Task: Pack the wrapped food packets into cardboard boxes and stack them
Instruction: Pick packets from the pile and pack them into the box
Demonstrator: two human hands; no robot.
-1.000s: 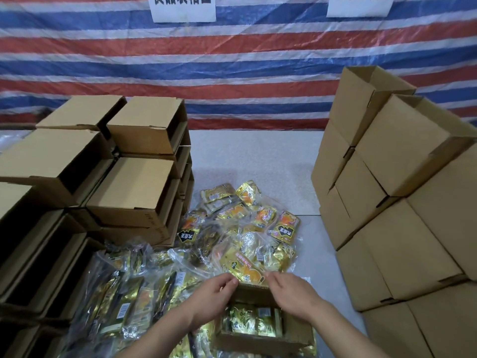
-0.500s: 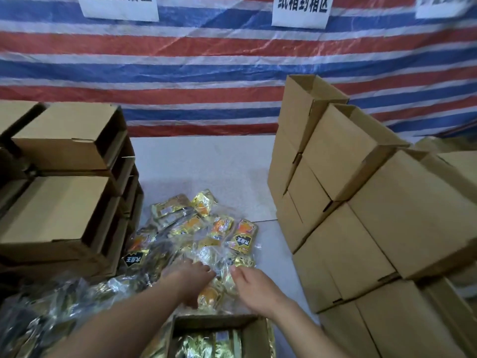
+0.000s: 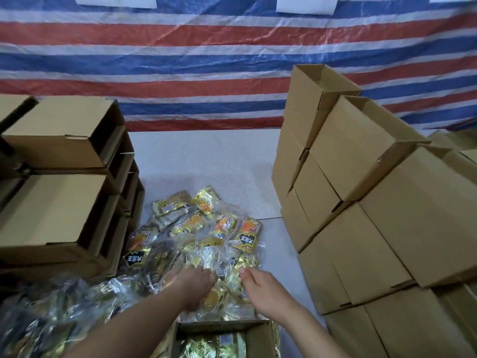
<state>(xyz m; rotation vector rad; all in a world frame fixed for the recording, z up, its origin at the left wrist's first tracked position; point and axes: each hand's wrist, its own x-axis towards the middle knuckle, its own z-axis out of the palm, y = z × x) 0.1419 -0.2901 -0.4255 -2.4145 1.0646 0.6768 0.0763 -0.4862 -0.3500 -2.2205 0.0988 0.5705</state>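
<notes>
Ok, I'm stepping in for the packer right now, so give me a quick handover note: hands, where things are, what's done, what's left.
Left hand: down in the pile of packets, grip unclear.
Right hand: at the pile's near edge, fingers curled, apparently empty.
Open box at the bottom edge already holds some packets.
Closed boxes are stacked on the right; open-ended boxes are stacked on the left.
Left: fill the open box, close it, stack it, then continue with the pile.

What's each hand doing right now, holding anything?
Left hand: down on the pile of packets; grip cannot be told.
Right hand: fingers loosely curled over the pile, holding nothing visible; open.
</notes>
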